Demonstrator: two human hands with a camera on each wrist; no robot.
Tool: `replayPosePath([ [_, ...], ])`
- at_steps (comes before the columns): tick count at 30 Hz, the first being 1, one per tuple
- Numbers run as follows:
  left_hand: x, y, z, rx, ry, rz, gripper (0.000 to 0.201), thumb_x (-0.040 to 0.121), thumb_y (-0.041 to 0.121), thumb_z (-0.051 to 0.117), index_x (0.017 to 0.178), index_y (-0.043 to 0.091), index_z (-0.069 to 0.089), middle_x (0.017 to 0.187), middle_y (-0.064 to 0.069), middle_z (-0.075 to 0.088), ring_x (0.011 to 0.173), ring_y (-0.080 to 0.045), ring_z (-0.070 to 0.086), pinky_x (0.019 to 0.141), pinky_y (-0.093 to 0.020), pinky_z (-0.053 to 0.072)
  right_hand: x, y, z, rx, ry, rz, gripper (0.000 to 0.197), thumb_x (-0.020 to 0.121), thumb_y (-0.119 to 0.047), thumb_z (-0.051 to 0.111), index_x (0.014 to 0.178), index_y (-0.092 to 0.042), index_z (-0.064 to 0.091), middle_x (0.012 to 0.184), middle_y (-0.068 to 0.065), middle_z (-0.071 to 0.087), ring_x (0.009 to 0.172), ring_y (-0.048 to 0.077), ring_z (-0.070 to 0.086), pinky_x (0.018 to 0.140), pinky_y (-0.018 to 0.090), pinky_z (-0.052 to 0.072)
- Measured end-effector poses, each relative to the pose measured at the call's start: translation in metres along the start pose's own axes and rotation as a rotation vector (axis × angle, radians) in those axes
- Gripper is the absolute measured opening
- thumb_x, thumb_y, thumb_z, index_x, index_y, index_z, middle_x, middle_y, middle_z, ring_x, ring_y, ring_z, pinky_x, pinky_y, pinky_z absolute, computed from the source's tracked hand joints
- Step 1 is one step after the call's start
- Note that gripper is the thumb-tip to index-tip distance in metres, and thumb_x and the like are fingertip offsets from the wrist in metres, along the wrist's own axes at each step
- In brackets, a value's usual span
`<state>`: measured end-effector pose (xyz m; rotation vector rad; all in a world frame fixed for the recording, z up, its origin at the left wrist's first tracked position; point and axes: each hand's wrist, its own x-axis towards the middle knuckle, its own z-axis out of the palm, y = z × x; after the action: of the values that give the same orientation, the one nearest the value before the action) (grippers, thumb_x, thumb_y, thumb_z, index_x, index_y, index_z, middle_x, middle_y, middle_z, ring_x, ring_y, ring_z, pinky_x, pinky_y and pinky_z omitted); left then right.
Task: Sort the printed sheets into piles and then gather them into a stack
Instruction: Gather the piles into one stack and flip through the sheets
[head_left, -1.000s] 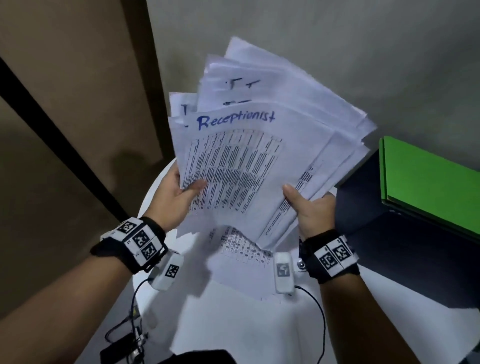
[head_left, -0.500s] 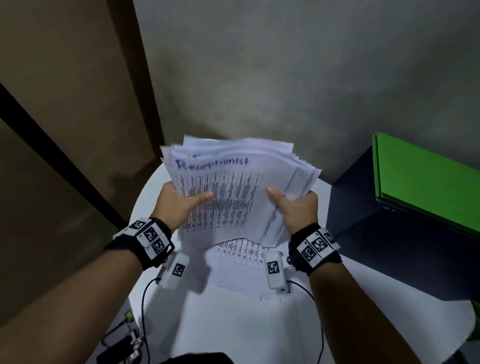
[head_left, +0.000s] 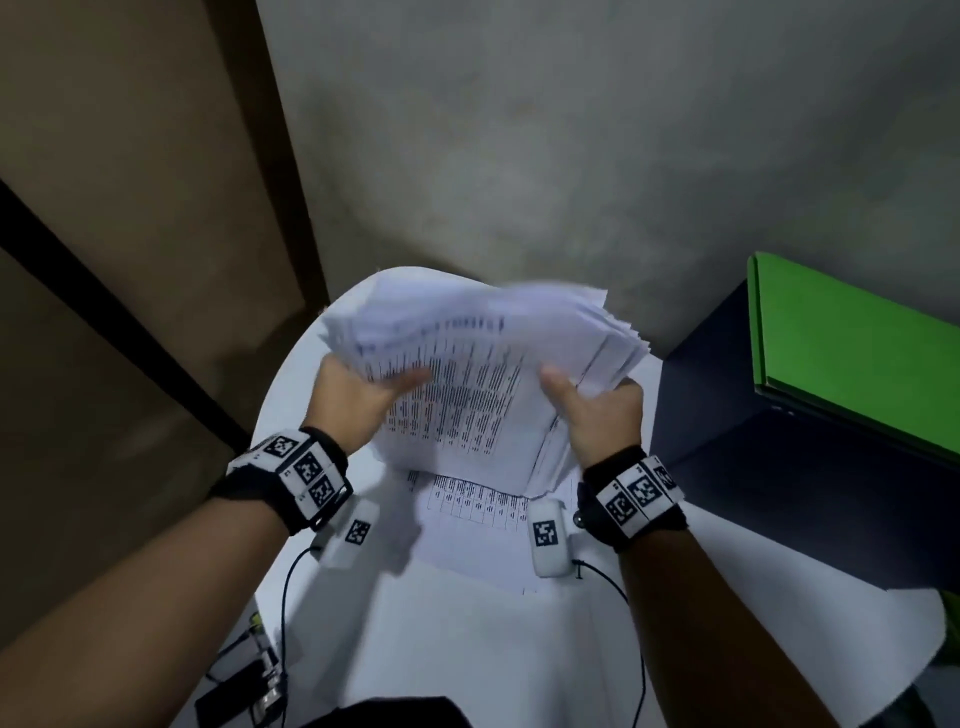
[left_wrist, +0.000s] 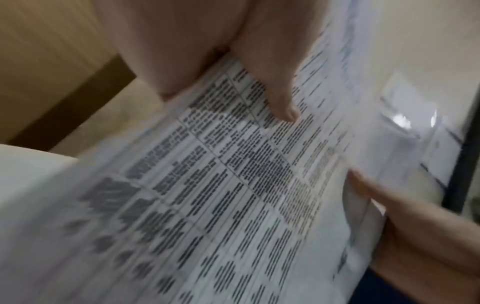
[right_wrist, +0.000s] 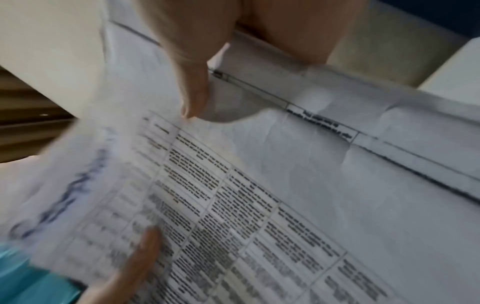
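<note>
Walls first: we have a grey wall (head_left: 545, 156) filling the far side and a brown panel (head_left: 130, 208) with a dark strip on our left. Below them sits the round white table (head_left: 467, 649), and at its right edge we see a dark blue cabinet (head_left: 779, 493) with a green folder (head_left: 852, 353) lying on top. Over the far half of the table we are holding up the bundle of printed sheets (head_left: 478, 374), a thick, loosely fanned sheaf whose far edges are smeared with motion blur; the top page carries a printed table of text and some blue handwriting we cannot read. One single printed sheet (head_left: 478, 525) lies flat on the table beneath the bundle, just nearer to us. Our left hand (head_left: 358, 400) grips the bundle's left edge, thumb pressed across the top page and fingers tucked out of sight under the paper. Our right hand (head_left: 597, 410) grips the right edge in the same way, thumb on top, fingers curled beneath. Both wrists wear black bands with square black-and-white markers, and thin black cables (head_left: 285, 587) trail from them down toward a small dark device (head_left: 244, 696) at the table's near-left edge.
</note>
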<state>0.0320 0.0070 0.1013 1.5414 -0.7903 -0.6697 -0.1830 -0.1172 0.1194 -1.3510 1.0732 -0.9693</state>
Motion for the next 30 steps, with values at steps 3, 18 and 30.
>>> replayPosePath([
  [3, -0.002, 0.013, 0.005, -0.047, 0.202, 0.041, 0.027, 0.075, 0.024, 0.084, 0.099, 0.025, 0.071, 0.086, 0.006, 0.075, 0.079, -0.007, 0.074, 0.07, -0.029, 0.062, -0.007, -0.005, 0.003, 0.052, -0.029, -0.031, 0.013, 0.084, -0.005, 0.075, 0.082, -0.018, 0.072, 0.07, -0.014, 0.075, 0.071, 0.002, 0.072, 0.067, 0.02, 0.059],
  [18, 0.009, -0.019, 0.011, 0.072, 0.075, -0.173, 0.033, 0.085, 0.031, 0.074, 0.111, 0.013, 0.07, 0.088, 0.009, 0.071, 0.09, -0.024, 0.071, 0.074, -0.028, 0.058, 0.001, 0.099, 0.006, -0.388, 0.054, 0.348, 0.104, 0.059, -0.041, 0.092, 0.144, -0.015, 0.04, 0.14, 0.007, 0.056, 0.127, 0.023, 0.056, 0.107, 0.044, 0.047],
  [30, 0.001, -0.017, -0.06, 0.091, 0.136, -0.129, 0.025, 0.09, 0.023, 0.071, 0.113, 0.012, 0.067, 0.09, 0.006, 0.076, 0.063, 0.009, 0.065, 0.08, -0.029, 0.052, -0.006, 0.158, 0.005, -1.082, -0.067, 0.589, 0.093, 0.084, -0.016, 0.074, 0.152, 0.001, 0.011, 0.151, 0.025, 0.031, 0.138, 0.04, 0.038, 0.111, 0.047, 0.04],
])
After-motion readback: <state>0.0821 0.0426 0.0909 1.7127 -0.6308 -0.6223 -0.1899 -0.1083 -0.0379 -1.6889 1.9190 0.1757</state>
